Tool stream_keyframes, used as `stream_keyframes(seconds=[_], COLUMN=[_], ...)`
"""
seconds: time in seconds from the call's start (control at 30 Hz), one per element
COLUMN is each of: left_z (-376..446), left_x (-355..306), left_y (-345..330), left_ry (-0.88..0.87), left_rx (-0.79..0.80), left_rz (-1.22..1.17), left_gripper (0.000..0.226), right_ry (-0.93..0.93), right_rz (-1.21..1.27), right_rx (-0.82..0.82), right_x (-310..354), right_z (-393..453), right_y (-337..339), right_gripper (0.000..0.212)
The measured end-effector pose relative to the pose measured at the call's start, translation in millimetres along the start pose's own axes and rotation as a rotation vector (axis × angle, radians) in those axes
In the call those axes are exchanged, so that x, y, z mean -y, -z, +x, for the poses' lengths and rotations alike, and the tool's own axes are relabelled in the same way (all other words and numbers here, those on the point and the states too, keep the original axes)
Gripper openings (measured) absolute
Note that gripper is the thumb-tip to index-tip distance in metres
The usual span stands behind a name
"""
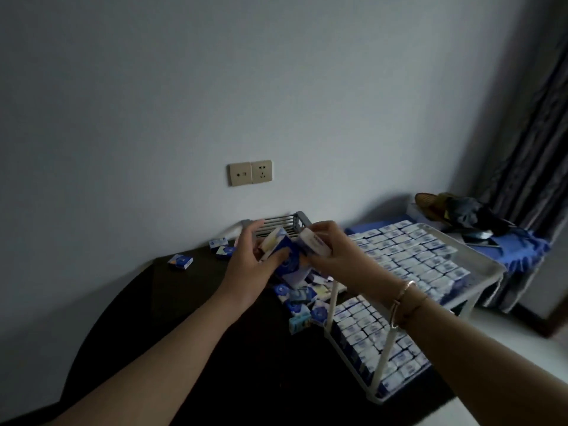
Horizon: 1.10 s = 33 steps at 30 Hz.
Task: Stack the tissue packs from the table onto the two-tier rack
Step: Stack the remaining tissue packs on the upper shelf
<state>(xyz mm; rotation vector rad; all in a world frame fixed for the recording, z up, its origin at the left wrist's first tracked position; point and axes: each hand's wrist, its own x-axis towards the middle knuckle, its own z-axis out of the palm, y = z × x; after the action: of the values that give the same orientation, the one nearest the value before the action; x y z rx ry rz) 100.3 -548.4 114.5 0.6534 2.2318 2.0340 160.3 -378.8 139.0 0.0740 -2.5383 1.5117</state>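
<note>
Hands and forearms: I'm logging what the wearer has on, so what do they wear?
Both forearms are bare, with no sleeves in view. The right wrist carries a thin rose-gold bangle and a finer cord-like bracelet beside it. The left hand and right hand show no gloves; rings cannot be made out.

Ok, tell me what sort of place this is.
Probably a room in a home: a beige wall socket, a dark striped curtain and clothes piled on a blue-covered surface suggest it.

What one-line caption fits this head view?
Left hand and right hand each hold tissue packs above the dark table, beside a nearly full white two-tier rack.
</note>
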Motion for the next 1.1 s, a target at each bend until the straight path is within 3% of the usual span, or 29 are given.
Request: stream_keyframes(seconds=[0.17, 0.3, 0.43, 0.57, 0.67, 0.73, 0.83, 0.93, 1.0, 1.1], left_z=[2.5, 12.9, 36.0, 60.4, 74.4, 79.9, 83.0, 79.3, 79.0, 82.1], left_x=[-35.1, -54.0, -64.3, -59.6, -52.2, -47.0, -39.5, -32.6, -22.3, 1.6], left_y=[-53.1, -116.4, -182.3, -241.6, -275.8, -294.6, -315.7, -324.7, -323.3, -310.2], left_ry=[-0.075, -0.138, -0.175, -0.212, -0.236, -0.234, -0.232, -0.185, -0.163, -0.171], left_rx=[0.09, 0.21, 0.299, 0.301, 0.257, 0.278, 0.317, 0.422, 0.401, 0.331], left_rz=[-0.022, -0.064, -0.032, 0.081, 0.188, 0.214, 0.203, 0.198, 0.224, 0.536], left_gripper=[0.042, 0.03, 0.031, 0.036, 0.036, 0.035, 0.039, 0.062, 0.061, 0.054], right_ry=[-0.087, 0.003, -0.085, -0.174, -0.184, -0.192, -0.215, -0.263, -0.293, -0.341], right_rz=[0.072, 0.019, 0.185, 0.236, 0.336, 0.246, 0.138, 0.213, 0.233, 0.324], right_rx=[-0.306, -0.367, -0.234, -0.074, 0.074, 0.219, 0.257, 0.207, 0.219, 0.27], right_x=[-13.4, -38.6, -78.6, -109.1, -126.0, -132.6, -147.7, -171.6, -191.0, -205.5], right_z=[-18.2, -27.6, -32.3, -22.9, -20.3, -25.1, -25.4, -22.4, -22.9, -27.9], right_y=[73.5, 131.3, 185.0, 229.5, 261.5, 279.9, 300.4, 313.5, 319.4, 309.1], right_gripper=[0.016, 0.008, 0.014, 0.054, 0.068, 0.08, 0.077, 0.078, 0.074, 0.073])
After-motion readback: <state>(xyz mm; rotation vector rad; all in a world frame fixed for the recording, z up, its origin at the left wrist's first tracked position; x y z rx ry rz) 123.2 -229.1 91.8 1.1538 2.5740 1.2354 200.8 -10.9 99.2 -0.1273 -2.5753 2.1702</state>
